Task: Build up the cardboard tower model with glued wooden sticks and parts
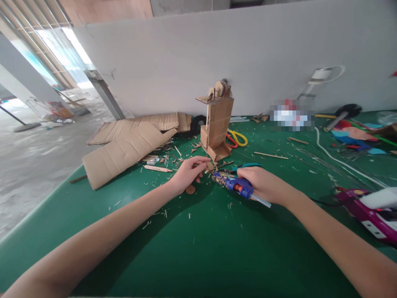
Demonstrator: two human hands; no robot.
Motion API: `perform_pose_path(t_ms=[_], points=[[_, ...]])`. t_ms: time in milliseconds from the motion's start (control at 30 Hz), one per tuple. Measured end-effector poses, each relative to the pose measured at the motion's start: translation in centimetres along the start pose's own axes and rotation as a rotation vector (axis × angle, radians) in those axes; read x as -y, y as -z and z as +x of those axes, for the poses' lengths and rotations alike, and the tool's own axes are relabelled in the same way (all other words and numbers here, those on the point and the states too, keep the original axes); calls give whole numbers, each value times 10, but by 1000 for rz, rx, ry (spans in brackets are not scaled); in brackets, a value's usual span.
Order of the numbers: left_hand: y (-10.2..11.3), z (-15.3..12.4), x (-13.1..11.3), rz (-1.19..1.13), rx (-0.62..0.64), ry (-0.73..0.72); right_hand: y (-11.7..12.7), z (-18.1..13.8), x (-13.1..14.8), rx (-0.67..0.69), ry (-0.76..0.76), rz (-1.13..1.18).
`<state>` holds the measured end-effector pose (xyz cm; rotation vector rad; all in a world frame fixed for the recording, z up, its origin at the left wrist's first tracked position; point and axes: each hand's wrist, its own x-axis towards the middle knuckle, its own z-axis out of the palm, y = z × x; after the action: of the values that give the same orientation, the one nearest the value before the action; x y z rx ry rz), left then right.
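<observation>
My right hand [263,183] is closed around a blue and purple glue gun [233,183], whose nozzle points left toward my other hand. A glue stick pokes out of its back. My left hand [188,173] pinches a small cardboard piece [210,166] at its fingertips, right by the nozzle. A round cardboard disc [190,189] lies on the green table [198,248] under my left palm. Just beyond both hands stands a tall cardboard tower model [218,124] with a wooden stick up its left side.
Flat corrugated cardboard sheets [127,145] lie at the left. Yellow and red scissors [236,138] sit behind the tower. A pencil [157,168], wooden sticks and scraps litter the table. A purple and white tool [372,211] rests at right, with a white cable [341,161] and coloured paper beyond.
</observation>
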<state>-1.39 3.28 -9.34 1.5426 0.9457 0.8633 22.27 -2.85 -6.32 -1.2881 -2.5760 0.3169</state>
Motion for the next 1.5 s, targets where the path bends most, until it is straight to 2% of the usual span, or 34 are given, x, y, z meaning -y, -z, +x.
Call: perform_pose_path(t_ms=[333,933,1167,1500], points=[[-2,0,-2,8,-7,13,0,0,0,19,-13,-22],[-4,1,-7,-84,-66,160,-4,-1,-2,-27,6,2],[-3,-1,-8,-91,-27,109,-5,-1,-3,-39,3,-24],[-3,0,-7,-81,-5,107,-4,-2,-2,-50,14,-40]])
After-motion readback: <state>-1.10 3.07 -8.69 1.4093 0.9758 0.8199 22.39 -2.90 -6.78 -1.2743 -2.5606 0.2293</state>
